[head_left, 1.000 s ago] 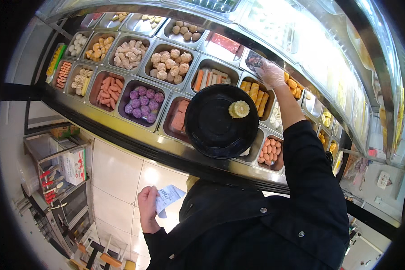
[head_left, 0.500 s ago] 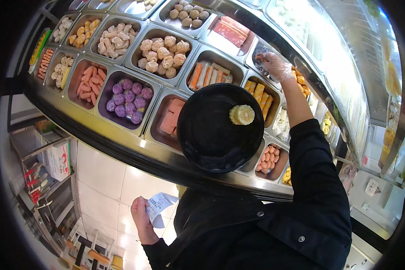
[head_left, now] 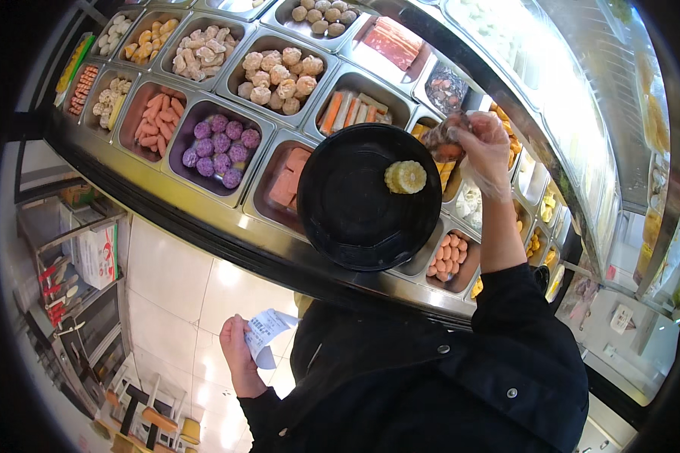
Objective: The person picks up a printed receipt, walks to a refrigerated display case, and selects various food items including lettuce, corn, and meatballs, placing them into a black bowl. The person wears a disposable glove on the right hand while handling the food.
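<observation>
While the gloved right hand (head_left: 485,151) pinches a soft, slippery-looking food piece (head_left: 444,143) over the black bowl (head_left: 369,198), the left hand (head_left: 238,355) grips a light paper slip (head_left: 266,332).

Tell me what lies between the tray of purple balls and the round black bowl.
In the head view, one steel tray of pink rectangular slabs lies between the purple balls and the black bowl, which partly covers it.

Food in gloved right hand (head_left: 485,151) blurred, unidentifiable
</observation>
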Action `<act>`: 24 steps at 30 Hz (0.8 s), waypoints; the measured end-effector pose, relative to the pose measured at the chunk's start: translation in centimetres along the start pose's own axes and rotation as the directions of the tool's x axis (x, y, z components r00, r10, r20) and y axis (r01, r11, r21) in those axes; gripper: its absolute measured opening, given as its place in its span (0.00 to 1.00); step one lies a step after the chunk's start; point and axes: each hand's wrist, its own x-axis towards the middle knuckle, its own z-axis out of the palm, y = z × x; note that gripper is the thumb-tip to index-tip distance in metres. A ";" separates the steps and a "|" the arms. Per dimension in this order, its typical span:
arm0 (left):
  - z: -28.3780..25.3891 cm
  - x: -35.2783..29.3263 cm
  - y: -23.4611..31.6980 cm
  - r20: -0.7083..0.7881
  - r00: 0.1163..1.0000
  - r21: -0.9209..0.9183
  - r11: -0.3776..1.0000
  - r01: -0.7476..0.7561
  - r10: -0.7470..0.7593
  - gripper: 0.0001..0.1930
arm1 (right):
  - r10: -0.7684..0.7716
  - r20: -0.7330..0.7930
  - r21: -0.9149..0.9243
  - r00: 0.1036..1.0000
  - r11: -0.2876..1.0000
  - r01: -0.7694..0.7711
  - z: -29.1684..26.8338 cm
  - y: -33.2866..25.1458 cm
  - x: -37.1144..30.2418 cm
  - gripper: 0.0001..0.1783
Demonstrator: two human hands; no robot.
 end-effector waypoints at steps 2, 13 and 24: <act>0.1 -0.1 -0.1 -0.020 1.000 0.034 0.999 0.006 -0.006 0.15 | 0.076 0.122 0.008 0.990 0.997 -0.078 1.3 -1.6 -1.9 0.20; 11.9 -2.9 7.8 0.641 0.652 0.516 0.401 -0.757 0.405 0.16 | 0.187 0.287 0.036 0.939 0.978 -0.206 1.1 -4.4 -2.7 0.16; 35.0 1.1 8.9 0.833 0.553 0.550 -0.105 -0.828 0.001 0.27 | 0.222 0.134 0.143 0.966 0.960 -0.240 -2.4 -4.4 -5.6 0.19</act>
